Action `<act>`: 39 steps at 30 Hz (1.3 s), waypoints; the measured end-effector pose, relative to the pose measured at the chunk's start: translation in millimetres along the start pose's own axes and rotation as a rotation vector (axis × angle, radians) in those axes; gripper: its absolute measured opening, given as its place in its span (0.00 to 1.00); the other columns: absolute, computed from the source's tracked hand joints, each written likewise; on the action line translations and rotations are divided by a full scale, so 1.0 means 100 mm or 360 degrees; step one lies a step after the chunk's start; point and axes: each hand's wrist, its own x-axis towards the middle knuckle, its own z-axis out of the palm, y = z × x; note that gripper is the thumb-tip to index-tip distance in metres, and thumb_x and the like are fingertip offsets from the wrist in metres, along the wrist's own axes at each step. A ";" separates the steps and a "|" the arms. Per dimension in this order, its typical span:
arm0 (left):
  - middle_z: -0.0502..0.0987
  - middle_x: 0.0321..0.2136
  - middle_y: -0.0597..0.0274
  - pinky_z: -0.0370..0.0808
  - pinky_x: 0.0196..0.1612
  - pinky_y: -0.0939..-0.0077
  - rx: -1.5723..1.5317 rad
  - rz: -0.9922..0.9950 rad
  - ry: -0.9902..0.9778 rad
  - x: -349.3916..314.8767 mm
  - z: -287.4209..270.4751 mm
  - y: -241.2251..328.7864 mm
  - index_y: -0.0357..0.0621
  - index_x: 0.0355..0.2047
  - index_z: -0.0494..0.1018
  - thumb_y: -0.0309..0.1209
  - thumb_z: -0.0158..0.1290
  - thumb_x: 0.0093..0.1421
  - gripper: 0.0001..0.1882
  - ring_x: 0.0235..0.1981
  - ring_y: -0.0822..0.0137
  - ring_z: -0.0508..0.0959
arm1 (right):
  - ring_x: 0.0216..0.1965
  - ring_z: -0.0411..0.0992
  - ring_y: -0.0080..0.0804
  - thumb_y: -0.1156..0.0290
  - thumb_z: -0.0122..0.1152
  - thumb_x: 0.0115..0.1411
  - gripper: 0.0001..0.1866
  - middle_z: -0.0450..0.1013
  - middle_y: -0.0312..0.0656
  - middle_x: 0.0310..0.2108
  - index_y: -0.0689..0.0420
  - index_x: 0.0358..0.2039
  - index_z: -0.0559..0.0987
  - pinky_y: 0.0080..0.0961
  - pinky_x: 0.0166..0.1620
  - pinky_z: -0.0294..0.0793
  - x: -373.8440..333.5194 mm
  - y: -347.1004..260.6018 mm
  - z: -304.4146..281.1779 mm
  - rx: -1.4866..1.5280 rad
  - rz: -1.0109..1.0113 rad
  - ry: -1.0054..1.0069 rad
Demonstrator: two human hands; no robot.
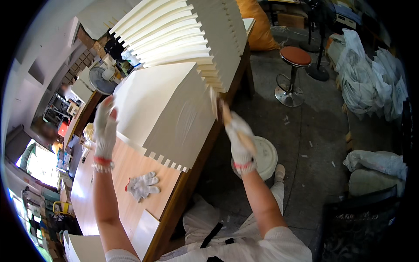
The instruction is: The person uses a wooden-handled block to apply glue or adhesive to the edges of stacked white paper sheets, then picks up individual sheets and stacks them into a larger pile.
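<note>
My right hand, in a white knit glove with a red cuff band, is closed around the handle of a flat brush, blurred by motion. The brush is beside the right edge of a grey panel with notched ends, on which whitish streaks show. Cream-white board adjoins that panel on its left. My left hand, gloved with bare fingertips, is raised at the left of the board, its fingers stretched out and holding nothing. Beyond, many cream boards with toothed edges stand fanned in a stack.
A loose white glove and a white sheet lie on the wooden table. Right of the table are a white lidded bucket, a red-topped stool and wrapped bundles. An orange sack stands behind.
</note>
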 end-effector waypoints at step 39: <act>0.61 0.64 0.49 0.51 0.67 0.70 0.0582 0.0112 -0.0874 0.31 0.42 0.24 0.35 0.60 0.64 0.40 0.42 0.69 0.25 0.65 0.59 0.59 | 0.43 0.74 0.47 0.76 0.61 0.54 0.06 0.75 0.47 0.39 0.52 0.33 0.79 0.36 0.45 0.75 -1.39 0.14 0.07 -0.0125 -0.0570 -0.0700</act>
